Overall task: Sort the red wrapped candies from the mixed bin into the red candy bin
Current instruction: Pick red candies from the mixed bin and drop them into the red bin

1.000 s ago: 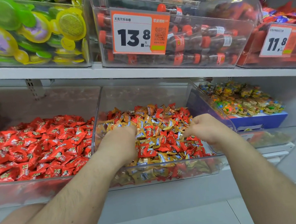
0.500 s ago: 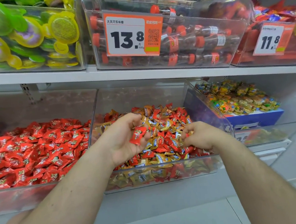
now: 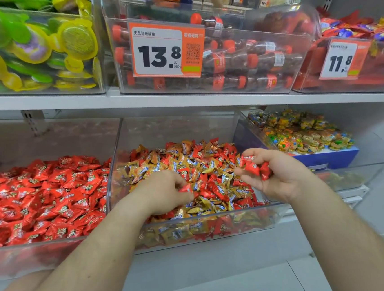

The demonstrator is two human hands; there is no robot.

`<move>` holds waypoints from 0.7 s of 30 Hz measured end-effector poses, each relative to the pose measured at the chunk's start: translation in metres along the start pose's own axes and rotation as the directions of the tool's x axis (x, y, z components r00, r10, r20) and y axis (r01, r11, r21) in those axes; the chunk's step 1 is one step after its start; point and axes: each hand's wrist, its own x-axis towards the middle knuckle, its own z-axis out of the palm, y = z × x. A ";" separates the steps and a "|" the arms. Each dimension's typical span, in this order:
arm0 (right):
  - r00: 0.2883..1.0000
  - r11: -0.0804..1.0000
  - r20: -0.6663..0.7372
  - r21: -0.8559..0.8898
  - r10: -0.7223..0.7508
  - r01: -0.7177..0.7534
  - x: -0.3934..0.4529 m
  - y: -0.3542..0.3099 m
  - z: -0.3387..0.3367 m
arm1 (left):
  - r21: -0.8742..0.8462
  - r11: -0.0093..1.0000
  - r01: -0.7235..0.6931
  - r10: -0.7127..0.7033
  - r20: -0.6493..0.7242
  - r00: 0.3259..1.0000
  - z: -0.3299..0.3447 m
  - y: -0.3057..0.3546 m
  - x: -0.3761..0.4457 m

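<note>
— Candies first: where do they lie from the clear plastic mixed bin (image 3: pixel 194 233) of red and gold sweets?

— Right hand (image 3: pixel 276 174), raised over its right side, curls round several red wrapped candies (image 3: pixel 253 166). Left hand (image 3: pixel 165 192), low in the pile, pinches one red piece (image 3: pixel 186 189).

— And the goal?

— Clear red candy bin (image 3: pixel 44 253), full of red wrappers, stands just left of it; I judge the left hand nearer.
</note>
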 end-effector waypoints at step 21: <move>0.969 0.463 0.090 -0.866 -0.228 0.189 0.018 0.016 0.017 | 0.347 0.929 -0.129 0.161 -0.063 0.985 0.019 0.038 0.014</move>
